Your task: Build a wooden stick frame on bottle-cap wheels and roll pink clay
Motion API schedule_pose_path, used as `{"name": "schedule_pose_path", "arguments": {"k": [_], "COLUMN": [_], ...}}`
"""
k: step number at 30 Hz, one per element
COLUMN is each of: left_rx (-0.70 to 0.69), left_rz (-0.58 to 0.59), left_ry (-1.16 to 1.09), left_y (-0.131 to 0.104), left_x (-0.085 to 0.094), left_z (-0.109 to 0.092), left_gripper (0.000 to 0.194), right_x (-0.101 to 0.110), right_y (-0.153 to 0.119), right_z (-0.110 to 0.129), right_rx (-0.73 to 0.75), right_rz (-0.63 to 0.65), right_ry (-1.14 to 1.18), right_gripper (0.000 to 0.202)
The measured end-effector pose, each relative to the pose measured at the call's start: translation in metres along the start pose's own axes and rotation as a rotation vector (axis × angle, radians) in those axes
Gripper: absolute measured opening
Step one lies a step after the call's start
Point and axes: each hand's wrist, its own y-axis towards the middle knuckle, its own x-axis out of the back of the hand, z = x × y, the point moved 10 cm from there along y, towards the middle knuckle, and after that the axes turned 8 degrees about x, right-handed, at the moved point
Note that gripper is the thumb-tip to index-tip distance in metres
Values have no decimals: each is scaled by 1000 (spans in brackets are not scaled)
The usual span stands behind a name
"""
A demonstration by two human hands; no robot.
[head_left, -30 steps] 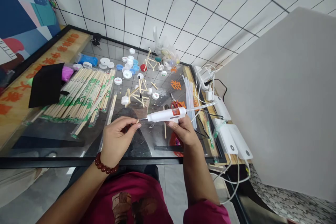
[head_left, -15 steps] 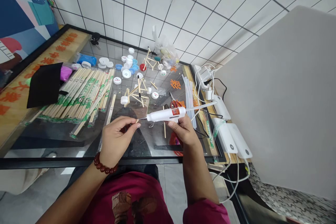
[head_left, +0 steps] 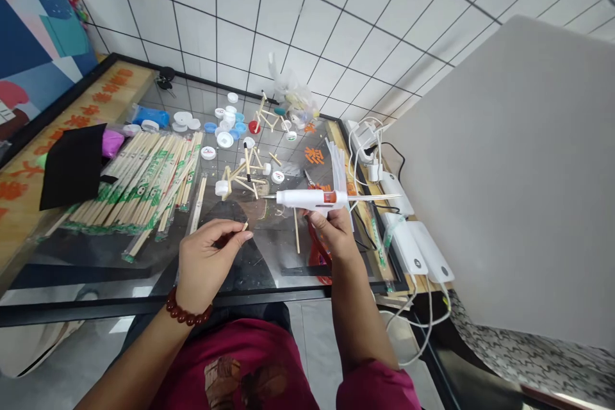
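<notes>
While left hand is pinching a short stick in its narrow grip over the bench, right hand, grip wrapped around glue gun, is now holding nozzle farther forward, off the stick; open room is showing between hands, to near edge.

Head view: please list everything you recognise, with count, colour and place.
Table: one, black-edged, centre
Glue gun: one, white, right hand
Short stick: one, pale, left hand
Stick frames: two, pale, table middle, back
Chopsticks: many, pale, table left
Caps: many, mostly white, table back
Glue sticks: several, whitish, table right
Sheet: one, black, table left
Packet: one, blue, back left
Bag: one, clear, table back
Keys: some, black, back left
Boxes: several, white, table right
Wall: one, white, behind
Left hand, right hand: two, bare, centre
</notes>
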Motion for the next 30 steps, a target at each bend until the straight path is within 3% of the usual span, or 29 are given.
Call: {"name": "schedule_pose_path", "arguments": {"k": [4, 11, 17, 24, 30], "left_rx": [9, -12, -110, -302, -320], "left_rz": [1, -26, -67, -76, -42], "left_ry": [-20, -26, 27, 120, 104], "left_y": [1, 3, 2, -3, -4], "left_x": [2, 10, 20, 24, 21], "left_z": [1, 1, -2, -21, -22], "left_gripper": [5, 4, 5, 7, 7], "right_x": [7, 2, 5, 28, 50], "right_y": [7, 7, 9, 17, 50], "right_z": [1, -3, -7, -31, -60], "right_rx": [-13, -54, -60, -117, -288], "right_rz": [-100, -123, -158, -321, -349], "right_ry": [73, 132, 109, 34, -110], "right_gripper": [43, 50, 52, 41, 43]}}
